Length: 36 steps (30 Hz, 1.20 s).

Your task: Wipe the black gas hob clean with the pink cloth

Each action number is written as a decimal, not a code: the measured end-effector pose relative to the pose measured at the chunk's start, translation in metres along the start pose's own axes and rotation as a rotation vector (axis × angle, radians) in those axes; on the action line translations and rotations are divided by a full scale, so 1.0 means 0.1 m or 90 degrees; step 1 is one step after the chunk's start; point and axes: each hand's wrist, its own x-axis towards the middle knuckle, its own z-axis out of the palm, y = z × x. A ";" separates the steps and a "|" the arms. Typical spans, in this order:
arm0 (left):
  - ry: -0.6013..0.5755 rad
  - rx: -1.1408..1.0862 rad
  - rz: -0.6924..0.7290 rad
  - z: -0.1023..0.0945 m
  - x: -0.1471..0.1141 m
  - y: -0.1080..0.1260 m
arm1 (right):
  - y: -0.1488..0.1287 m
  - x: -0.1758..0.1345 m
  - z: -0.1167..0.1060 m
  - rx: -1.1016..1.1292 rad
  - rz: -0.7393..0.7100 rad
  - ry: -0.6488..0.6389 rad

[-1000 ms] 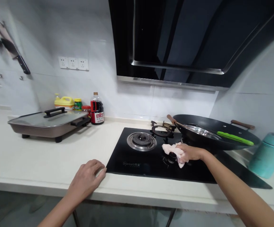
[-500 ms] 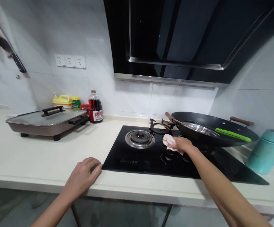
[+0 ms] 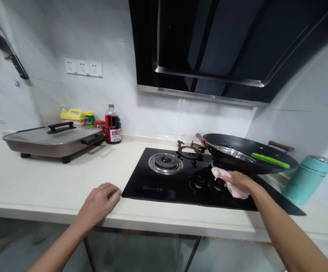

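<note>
Since half a second ago, in the head view, the crumpled pale pink cloth [image 3: 237, 190] and the bare right hand [image 3: 239, 180] have shifted rightward across the black glass gas hob [image 3: 166, 192]. That hand's grip is closed on the cloth, which lies just beside the right-hand round black knob [image 3: 219, 184], in front of the wide black wooden-handled wok [image 3: 246, 165]. The bare left hand [image 3: 100, 200] rests on the white table [image 3: 62, 181] near the hob's corner, its grip loosely spread and empty.
</note>
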 end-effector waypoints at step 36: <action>-0.012 0.038 0.053 0.05 -0.02 -0.03 | -0.13 -1.31 0.04 -0.024 -0.027 -0.070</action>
